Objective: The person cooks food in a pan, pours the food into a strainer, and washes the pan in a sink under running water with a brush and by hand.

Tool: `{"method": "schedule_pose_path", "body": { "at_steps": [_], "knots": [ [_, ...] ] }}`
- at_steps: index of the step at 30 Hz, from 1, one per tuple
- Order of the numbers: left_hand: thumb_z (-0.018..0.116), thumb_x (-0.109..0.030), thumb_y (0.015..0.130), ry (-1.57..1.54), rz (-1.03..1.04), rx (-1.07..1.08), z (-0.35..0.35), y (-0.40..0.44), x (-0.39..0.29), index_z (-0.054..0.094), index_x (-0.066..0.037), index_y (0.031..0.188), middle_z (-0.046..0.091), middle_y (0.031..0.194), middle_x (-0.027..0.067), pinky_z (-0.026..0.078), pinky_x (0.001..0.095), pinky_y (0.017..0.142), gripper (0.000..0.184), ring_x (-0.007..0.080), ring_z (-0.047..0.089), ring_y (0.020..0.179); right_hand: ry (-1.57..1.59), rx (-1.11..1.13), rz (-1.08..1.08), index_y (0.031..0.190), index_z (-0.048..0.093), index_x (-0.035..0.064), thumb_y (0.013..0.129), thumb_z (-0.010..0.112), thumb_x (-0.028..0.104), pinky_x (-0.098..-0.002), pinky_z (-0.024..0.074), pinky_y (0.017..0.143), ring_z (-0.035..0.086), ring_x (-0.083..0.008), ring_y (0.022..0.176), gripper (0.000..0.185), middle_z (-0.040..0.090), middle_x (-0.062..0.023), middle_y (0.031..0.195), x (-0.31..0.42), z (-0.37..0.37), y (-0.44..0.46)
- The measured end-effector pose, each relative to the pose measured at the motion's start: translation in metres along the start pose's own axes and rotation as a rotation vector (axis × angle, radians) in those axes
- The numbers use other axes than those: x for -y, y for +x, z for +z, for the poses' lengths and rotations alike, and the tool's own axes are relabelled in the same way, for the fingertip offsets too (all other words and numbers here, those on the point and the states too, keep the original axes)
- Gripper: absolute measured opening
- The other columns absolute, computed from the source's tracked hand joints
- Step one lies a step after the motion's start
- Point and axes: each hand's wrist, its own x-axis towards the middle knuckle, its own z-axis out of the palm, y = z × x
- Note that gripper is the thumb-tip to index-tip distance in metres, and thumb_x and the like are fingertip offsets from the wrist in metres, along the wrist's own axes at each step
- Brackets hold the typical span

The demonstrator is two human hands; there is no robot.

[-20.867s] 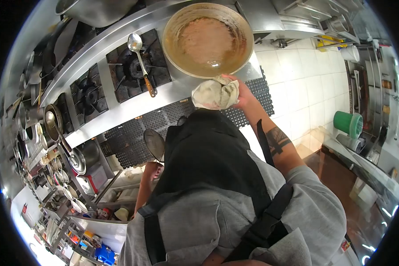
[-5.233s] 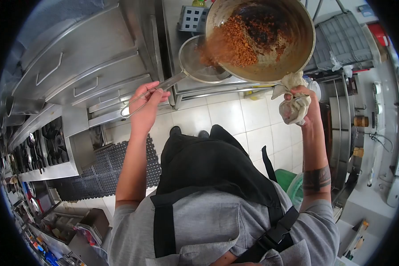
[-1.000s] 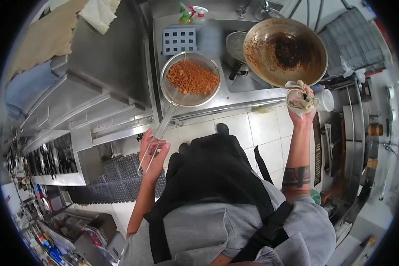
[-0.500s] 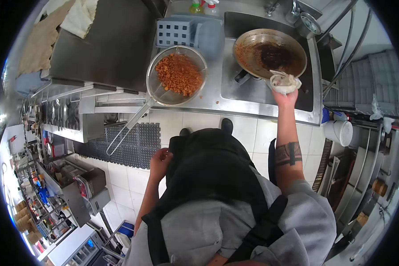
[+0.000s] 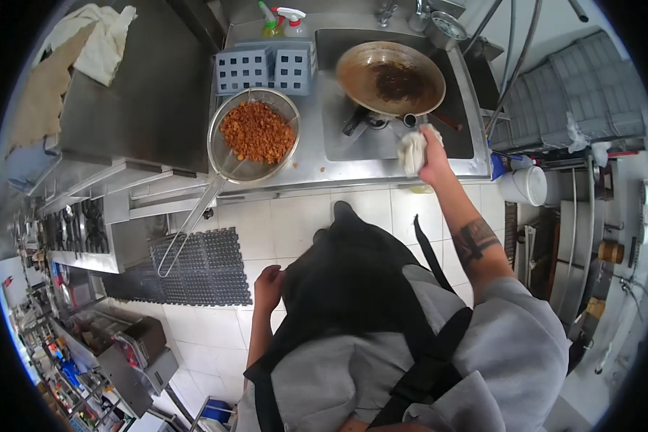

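Note:
My right hand (image 5: 433, 157) is closed around a bunched off-white cloth (image 5: 412, 153), held over the front edge of the steel counter. Just beyond it, a wide metal pan (image 5: 356, 75) with a dark brown residue inside rests over a recessed steel section. The cloth and the pan are apart. My left hand (image 5: 268, 286) hangs low beside my black apron (image 5: 338, 288), its fingers loosely curled with nothing visible in them. Left of the pan, a round mesh strainer (image 5: 216, 144) holds reddish-brown crumbly bits (image 5: 255, 133), its long handle jutting past the counter edge.
Behind the strainer stands a grey perforated plastic basket (image 5: 243, 70), with two spray bottles (image 5: 291, 25) at the back. Hoses (image 5: 511, 65) hang at the right. A white bucket (image 5: 523, 186) is beside the counter. On the tiled floor lies a black rubber mat (image 5: 201, 270).
My right hand has drawn the cloth back from the pan's near rim towards the counter edge. The camera view has shifted. My left hand still hangs by the apron.

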Motion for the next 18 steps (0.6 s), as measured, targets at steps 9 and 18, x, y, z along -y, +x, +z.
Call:
{"method": "schedule_pose_path", "body": {
  "at_steps": [9,18],
  "knots": [
    [0.066,-0.023,0.089,0.144,0.374,0.16,0.039,0.03,-0.039,0.067,-0.001,0.114,0.071,0.104,0.0214,0.055,0.0398,0.084,0.033,0.0351,0.07,0.096,-1.093,-0.14,-0.125,0.126,0.055,-0.0027,0.079,0.076,0.021,-0.0366,0.0528,0.088,0.066,-0.0251,0.099,0.057,0.066,-0.0134,0.11,0.027,-0.055,-0.087],
    [0.064,-0.022,0.092,0.064,0.448,0.273,0.1,0.047,-0.166,0.067,-0.003,0.114,0.071,0.107,0.0197,0.054,0.0403,0.088,0.029,0.0358,0.069,0.099,-1.334,-0.195,-0.684,0.13,0.052,0.0022,0.072,0.076,0.015,-0.0424,0.0514,0.092,0.065,-0.0322,0.109,0.064,0.066,-0.0188,0.118,0.176,0.008,0.036]
  ]
}}
